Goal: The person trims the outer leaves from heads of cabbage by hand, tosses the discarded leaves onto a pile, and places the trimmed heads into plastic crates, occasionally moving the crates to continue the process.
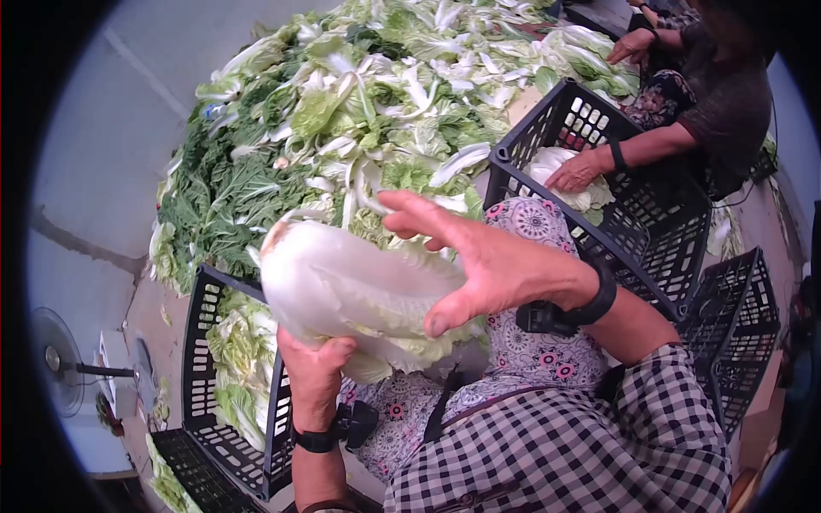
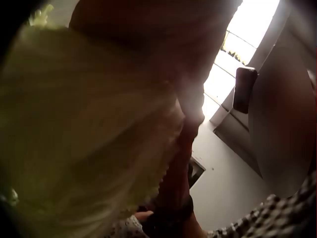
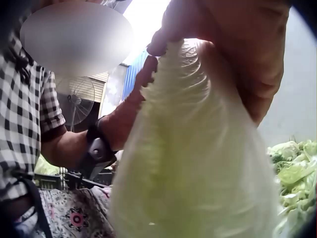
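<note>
A trimmed napa cabbage lies on its side above the lap, its pale cut base pointing left and its leafy end right. From below, my left hand grips it near the base, thumb up against its side; the fingers are hidden underneath. My right hand arches over the leafy end with fingers spread and thumb beside the leaves. The right wrist view shows the same cabbage close up, right fingers above it. In the left wrist view, its dark leaves fill the left side.
A large heap of cabbage leaves spreads ahead. Cabbages sit in a black crate at left. At right, another person's hand rests on a cabbage in a second black crate. A fan stands far left.
</note>
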{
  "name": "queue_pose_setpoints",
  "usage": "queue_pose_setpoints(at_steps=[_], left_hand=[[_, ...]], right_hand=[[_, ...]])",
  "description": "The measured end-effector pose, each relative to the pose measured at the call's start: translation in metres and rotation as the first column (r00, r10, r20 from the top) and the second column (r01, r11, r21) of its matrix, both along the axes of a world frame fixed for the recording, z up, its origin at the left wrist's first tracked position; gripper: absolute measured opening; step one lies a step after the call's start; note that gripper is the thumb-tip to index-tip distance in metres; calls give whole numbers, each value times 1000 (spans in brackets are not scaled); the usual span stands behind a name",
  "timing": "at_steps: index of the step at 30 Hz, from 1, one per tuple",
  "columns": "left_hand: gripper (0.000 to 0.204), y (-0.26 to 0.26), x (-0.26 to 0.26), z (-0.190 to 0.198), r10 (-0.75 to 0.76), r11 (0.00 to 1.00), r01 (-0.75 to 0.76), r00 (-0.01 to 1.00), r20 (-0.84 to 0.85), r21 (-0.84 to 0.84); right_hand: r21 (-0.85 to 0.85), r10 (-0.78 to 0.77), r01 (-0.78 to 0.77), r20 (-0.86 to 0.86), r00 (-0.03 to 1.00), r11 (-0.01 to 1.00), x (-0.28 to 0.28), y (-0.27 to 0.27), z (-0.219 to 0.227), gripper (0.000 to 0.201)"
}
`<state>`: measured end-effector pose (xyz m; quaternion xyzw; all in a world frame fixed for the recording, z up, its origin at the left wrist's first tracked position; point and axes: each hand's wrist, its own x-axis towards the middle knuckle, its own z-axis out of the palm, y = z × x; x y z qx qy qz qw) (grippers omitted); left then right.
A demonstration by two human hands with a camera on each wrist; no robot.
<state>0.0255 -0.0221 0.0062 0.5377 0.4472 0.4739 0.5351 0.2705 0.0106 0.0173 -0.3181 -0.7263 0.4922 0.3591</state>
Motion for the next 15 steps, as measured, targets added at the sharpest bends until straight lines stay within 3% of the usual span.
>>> queue_pose_setpoints(at_steps=[3,7,9,10,13,15], left_hand=[[96,-3,10,3,45,994,-38,997,-66,106],[105,2,16,-1,42,965,19,974,-224,261],[110,7,20,0,9,954,69,966,-259,293],[112,11,28,1,14,947,34,989,-144,320],[70,27,-13,4,61,962,-4,978,-200,273],[49,31,-53,-4,198,956,-120,938,-284,270]], right_hand=[[147,115,-92,-151,982,985,-24,-1,-8,118],[98,-125,135,-96,987,986,-8,-3,6,105],[145,-231,267,-222,947,953,4,-4,3,96],[122,-271,314,-280,921,942,14,-3,5,94],[-20,-396,427,-418,818,904,63,-4,19,88],[-49,-598,630,-379,706,775,100,-16,35,85]])
